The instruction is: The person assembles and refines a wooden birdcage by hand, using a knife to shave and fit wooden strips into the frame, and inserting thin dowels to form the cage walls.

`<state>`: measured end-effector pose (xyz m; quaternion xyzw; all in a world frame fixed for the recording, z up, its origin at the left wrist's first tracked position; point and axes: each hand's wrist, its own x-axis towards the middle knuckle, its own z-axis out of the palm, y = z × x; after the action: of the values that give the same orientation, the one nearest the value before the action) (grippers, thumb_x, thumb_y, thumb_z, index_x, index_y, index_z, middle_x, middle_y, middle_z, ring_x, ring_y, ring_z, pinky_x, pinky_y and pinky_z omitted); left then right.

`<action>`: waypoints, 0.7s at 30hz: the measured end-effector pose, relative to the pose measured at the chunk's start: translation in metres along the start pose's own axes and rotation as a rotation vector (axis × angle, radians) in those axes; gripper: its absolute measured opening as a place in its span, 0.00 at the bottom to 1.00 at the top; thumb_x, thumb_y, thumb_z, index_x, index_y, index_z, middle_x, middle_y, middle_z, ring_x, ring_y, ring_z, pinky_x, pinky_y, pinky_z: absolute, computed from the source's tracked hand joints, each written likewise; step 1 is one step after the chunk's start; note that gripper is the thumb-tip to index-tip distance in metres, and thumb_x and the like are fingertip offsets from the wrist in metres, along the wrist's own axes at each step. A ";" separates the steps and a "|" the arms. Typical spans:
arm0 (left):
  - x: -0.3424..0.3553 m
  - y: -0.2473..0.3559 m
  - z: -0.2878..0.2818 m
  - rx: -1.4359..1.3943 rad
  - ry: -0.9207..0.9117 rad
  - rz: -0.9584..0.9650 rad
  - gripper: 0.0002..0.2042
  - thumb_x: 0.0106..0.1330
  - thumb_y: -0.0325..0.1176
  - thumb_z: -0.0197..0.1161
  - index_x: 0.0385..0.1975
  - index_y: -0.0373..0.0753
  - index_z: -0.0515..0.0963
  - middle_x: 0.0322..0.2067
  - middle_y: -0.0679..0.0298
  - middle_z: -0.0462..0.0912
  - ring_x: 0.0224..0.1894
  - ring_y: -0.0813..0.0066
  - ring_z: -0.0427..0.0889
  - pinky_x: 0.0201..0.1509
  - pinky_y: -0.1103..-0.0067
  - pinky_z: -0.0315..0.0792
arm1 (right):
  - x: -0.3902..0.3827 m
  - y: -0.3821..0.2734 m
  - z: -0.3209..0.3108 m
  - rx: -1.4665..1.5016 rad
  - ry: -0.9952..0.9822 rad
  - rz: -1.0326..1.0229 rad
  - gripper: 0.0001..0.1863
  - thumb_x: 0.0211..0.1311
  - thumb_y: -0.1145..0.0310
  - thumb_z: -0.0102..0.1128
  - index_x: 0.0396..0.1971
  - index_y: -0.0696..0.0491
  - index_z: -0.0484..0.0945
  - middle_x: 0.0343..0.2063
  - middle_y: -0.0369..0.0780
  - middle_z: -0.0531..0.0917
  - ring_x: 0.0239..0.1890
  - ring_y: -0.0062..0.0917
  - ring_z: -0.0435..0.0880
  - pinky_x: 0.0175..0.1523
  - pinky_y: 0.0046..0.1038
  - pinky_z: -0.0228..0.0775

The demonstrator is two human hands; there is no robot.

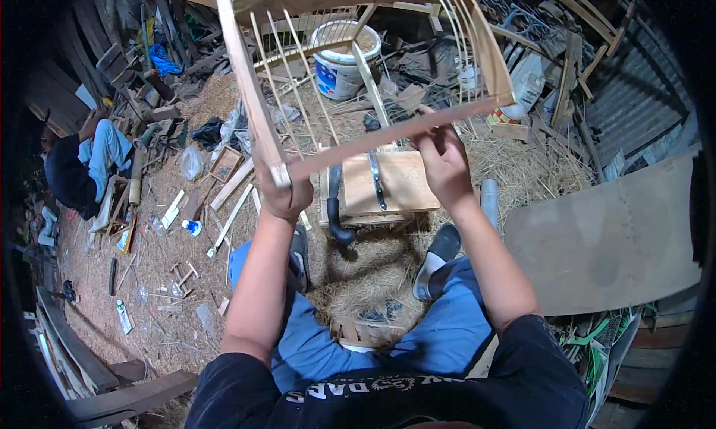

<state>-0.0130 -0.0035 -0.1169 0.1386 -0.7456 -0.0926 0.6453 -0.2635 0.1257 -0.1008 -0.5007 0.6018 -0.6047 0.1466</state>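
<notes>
In front of me I hold up a wooden cage frame (395,133) with thin bamboo bars along its sides, tilted toward me. My left hand (287,196) is closed around its near left corner, partly hidden by the wood. My right hand (443,157) grips the near rail from below, right of the middle, its fingers partly behind the rail. Beneath the frame stands a low wooden block bench (410,183). A dark narrow blade (374,179) lies on the bench, and a curved dark-handled tool (335,205) rests along its left side.
Beyond the frame stands a white bucket (339,82). A person (82,161) sits at the far left. Wood strips (231,220) and shavings litter the ground. A large grey sheet (604,243) lies to my right, near a grey tube (489,199) and a corrugated metal wall (634,90).
</notes>
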 end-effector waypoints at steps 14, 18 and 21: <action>-0.043 -0.025 -0.030 0.086 -0.336 -0.113 0.39 0.69 0.39 0.61 0.75 0.32 0.49 0.70 0.46 0.59 0.70 0.51 0.61 0.74 0.60 0.55 | -0.025 -0.034 0.020 0.489 0.059 0.089 0.26 0.76 0.61 0.61 0.67 0.58 0.69 0.51 0.37 0.78 0.53 0.20 0.76 0.62 0.25 0.68; -0.044 -0.020 -0.033 -0.008 -0.385 -0.226 0.37 0.70 0.40 0.61 0.74 0.33 0.51 0.69 0.47 0.60 0.69 0.52 0.62 0.73 0.61 0.57 | -0.023 -0.026 0.020 0.281 0.088 -0.108 0.26 0.78 0.60 0.58 0.68 0.57 0.67 0.51 0.37 0.81 0.50 0.17 0.79 0.59 0.23 0.72; -0.046 -0.018 -0.035 -0.050 -0.404 -0.275 0.36 0.70 0.41 0.61 0.73 0.33 0.52 0.68 0.47 0.62 0.68 0.53 0.63 0.72 0.61 0.58 | -0.017 -0.014 0.017 -0.248 0.099 -0.337 0.25 0.78 0.63 0.59 0.67 0.59 0.69 0.59 0.42 0.81 0.56 0.21 0.80 0.60 0.26 0.74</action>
<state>0.0291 -0.0038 -0.1599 0.2014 -0.8312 -0.2236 0.4676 -0.2361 0.1321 -0.0997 -0.5782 0.5858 -0.5657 -0.0490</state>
